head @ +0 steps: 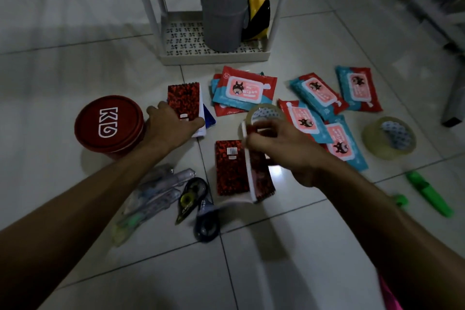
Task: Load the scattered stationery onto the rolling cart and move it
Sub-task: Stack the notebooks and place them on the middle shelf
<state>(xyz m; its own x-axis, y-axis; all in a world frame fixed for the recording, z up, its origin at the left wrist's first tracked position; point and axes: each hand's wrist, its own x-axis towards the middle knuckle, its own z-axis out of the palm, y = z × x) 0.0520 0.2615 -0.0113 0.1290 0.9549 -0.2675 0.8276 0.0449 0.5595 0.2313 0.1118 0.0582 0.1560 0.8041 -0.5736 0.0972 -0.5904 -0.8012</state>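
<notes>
My left hand (171, 124) grips the near end of a red-patterned spiral notepad (185, 102) that lies on the floor tiles. My right hand (274, 146) holds another red notepad (259, 178) lifted on edge, above a third one (230, 171) lying flat. The white rolling cart (214, 55) stands at the back; its bottom shelf carries a grey cylindrical holder (222, 15) and a yellow-and-black object (258, 11). Wipes packs (245, 88), two clear tape rolls (388, 137) (264, 112), correction tapes (191, 196) and plastic-wrapped pens (156, 191) lie scattered.
A red round tin (109, 123) marked KG sits left of my left hand. A green highlighter (427, 192) and its cap (400, 200) lie at the right. A dark furniture leg (453, 108) stands at the far right edge.
</notes>
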